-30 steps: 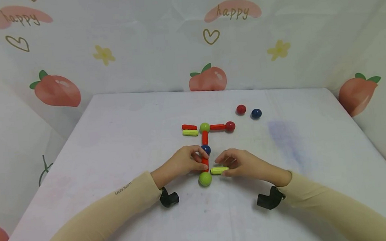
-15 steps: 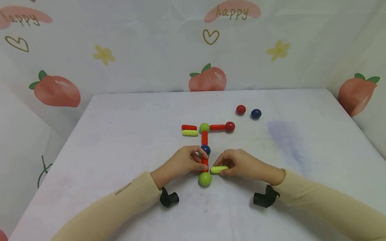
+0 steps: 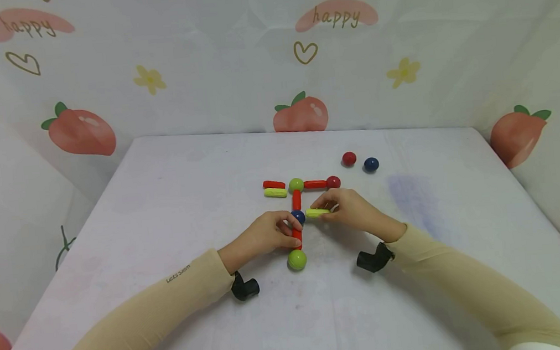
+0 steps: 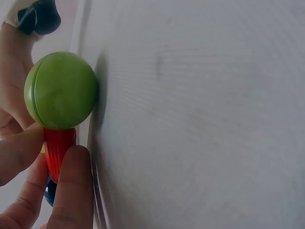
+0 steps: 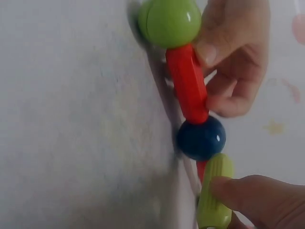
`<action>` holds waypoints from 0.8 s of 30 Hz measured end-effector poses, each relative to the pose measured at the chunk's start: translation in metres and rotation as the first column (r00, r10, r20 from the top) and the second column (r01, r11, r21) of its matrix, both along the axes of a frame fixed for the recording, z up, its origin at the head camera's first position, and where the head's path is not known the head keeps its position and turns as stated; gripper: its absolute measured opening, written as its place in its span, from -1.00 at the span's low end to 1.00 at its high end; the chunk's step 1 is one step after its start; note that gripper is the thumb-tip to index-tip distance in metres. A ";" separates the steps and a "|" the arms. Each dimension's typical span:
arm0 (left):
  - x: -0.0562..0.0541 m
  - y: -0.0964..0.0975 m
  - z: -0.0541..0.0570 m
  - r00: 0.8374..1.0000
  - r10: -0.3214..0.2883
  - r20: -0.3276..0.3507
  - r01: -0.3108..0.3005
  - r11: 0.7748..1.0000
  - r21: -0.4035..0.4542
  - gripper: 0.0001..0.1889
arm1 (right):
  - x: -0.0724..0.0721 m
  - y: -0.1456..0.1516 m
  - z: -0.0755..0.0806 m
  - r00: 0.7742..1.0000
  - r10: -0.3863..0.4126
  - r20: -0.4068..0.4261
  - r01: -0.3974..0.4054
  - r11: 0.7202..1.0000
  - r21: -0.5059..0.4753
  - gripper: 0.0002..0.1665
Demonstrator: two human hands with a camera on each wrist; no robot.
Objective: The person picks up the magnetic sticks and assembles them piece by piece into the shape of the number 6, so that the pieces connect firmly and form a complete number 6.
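My left hand (image 3: 267, 234) pinches the lower red rod (image 5: 187, 83) of a ball-and-rod figure lying on the table. That rod runs between a dark blue ball (image 5: 202, 138) and a large green ball (image 4: 62, 90) at the near end. Between thumb and fingers, my right hand (image 3: 353, 210) holds a yellow-green rod (image 3: 316, 213), its free end close to the blue ball's right side. Beyond the blue ball, another red rod (image 3: 296, 200) leads to a green ball (image 3: 296, 184). From there a red rod (image 3: 315, 184) extends right to a red ball (image 3: 333, 182).
Left of the far green ball lie a loose red rod (image 3: 273, 184) and a yellow-green rod (image 3: 275, 192), side by side. A loose red ball (image 3: 349, 159) and blue ball (image 3: 371, 164) sit at the back right. A printed cloth hangs behind the white table (image 3: 185, 177).
My right hand has closed on the yellow-green rod beside the near green ball and carried it away from me to the blue ball. The left hand has stayed in place.
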State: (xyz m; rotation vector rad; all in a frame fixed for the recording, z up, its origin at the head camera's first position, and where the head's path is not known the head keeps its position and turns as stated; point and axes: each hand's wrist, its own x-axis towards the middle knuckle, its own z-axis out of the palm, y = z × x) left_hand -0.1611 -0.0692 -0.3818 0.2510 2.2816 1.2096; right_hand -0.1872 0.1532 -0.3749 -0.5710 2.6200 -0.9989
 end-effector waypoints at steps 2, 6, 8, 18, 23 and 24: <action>0.000 0.000 0.000 1.000 -0.002 -0.003 0.002 1.000 -0.002 -0.77 | -0.004 0.001 -0.001 1.000 -0.011 -0.005 0.011 1.000 0.005 -0.70; 0.000 0.000 -0.001 1.000 -0.001 0.000 0.001 1.000 -0.008 -0.77 | -0.009 0.003 -0.003 1.000 -0.021 -0.004 0.021 1.000 0.014 -0.70; 0.000 0.000 0.000 1.000 0.001 0.003 -0.001 1.000 -0.010 -0.77 | -0.010 0.003 -0.004 1.000 -0.021 0.001 0.021 1.000 0.013 -0.70; 0.000 0.000 0.001 1.000 0.004 0.007 -0.004 1.000 -0.022 -0.77 | -0.010 0.002 -0.008 0.998 -0.008 0.061 0.007 1.000 0.017 -0.69; 0.000 0.000 0.002 1.000 0.000 0.007 0.000 1.000 -0.018 -0.77 | -0.008 0.000 -0.008 0.998 0.001 0.059 -0.002 1.000 0.020 -0.69; 0.000 0.000 0.002 1.000 -0.002 0.005 0.002 1.000 -0.014 -0.77 | -0.008 0.000 -0.008 0.998 0.003 0.059 -0.005 1.000 0.019 -0.69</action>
